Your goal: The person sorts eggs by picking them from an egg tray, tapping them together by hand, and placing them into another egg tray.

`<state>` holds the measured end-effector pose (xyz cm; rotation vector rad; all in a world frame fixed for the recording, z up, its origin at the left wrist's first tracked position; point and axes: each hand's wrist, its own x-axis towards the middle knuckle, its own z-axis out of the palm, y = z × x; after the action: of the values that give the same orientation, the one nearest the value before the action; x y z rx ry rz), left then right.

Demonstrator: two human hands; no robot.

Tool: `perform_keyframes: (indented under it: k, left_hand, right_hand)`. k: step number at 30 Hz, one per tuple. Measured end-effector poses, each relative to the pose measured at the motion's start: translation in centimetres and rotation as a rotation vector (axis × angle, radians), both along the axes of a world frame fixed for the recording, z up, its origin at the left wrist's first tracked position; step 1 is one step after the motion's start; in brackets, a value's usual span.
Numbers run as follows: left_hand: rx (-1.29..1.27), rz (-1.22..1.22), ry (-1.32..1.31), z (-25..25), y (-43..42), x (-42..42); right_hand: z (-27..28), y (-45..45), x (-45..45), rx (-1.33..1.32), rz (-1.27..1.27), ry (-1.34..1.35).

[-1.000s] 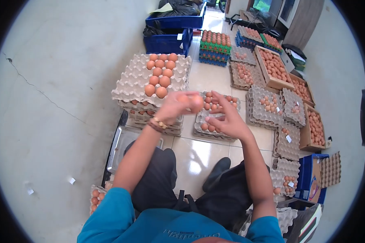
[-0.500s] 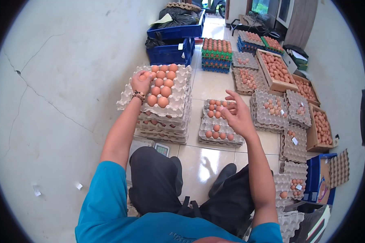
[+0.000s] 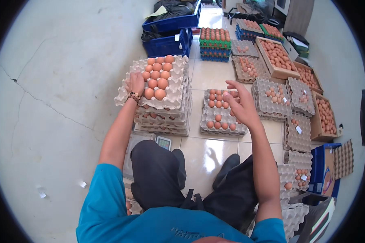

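My left hand (image 3: 136, 83) is over the left side of the top egg tray (image 3: 176, 85) on a tall stack of grey pulp trays. Its fingers curl down towards the cups, and their tips are hidden, as is anything inside them. Brown eggs (image 3: 155, 75) fill several rows of that tray, one of them close beside my left fingers. My right hand (image 3: 241, 105) hovers over a lower tray stack (image 3: 225, 129), fingers and thumb apart, nothing seen in it. Brown eggs (image 3: 217, 118) sit in that lower tray, some hidden behind my right hand.
A scale (image 3: 164, 142) stands at the foot of the tall stack. Blue crates (image 3: 166, 43) and green-and-blue trays (image 3: 215, 42) are farther back. To the right are more pulp trays (image 3: 298, 137) and wooden boxes (image 3: 271, 69) of eggs. A cracked wall (image 3: 48, 121) runs along the left.
An egg that was at my left fingers now rests in the tray, and the hand has shifted slightly left of it. My right hand stays over the lower tray. The view has tilted slightly.
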<state>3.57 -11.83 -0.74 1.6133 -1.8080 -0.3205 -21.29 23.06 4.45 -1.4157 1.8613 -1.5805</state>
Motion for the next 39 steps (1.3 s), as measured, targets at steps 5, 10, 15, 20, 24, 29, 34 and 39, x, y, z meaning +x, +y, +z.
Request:
perform_keyframes:
  k: [5,10,15,20,24,29,34,39]
  left_hand:
    - [0.035,-0.217,-0.130,-4.1,-6.7,2.6]
    - [-0.050,-0.360,-0.087,-4.3,-7.1,3.2]
    - [0.093,-0.582,0.240,-2.1,-2.9,3.3]
    - [0.185,-0.588,0.189,-2.1,-3.7,4.1]
    - [-0.243,-0.407,0.201,0.4,0.7,2.0]
    - [-0.088,-0.838,0.431,5.7,16.7,-5.6]
    - [0.451,-1.541,-0.479,-1.8,22.5,-7.8]
    - [0.442,-1.309,-0.995,-2.6,25.4,-7.1]
  right_hand:
    - [-0.5,-0.6,-0.5,-0.024,-0.010,-0.002]
    - [-1.3,0.2,-2.9,-0.032,-0.087,0.015]
    - [-1.4,0.2,-4.1,-0.099,-0.155,-0.109]
    - [-1.5,-0.1,-4.5,-0.117,-0.160,-0.183]
    - [-3.6,-0.9,-7.1,-0.062,-0.207,-0.205]
    - [-18.4,-3.2,-17.4,0.543,-0.314,-0.315]
    - [-29.6,-3.3,-20.3,1.024,-0.471,-0.061]
    - [-33.4,-6.7,-18.7,0.704,-0.644,0.128]
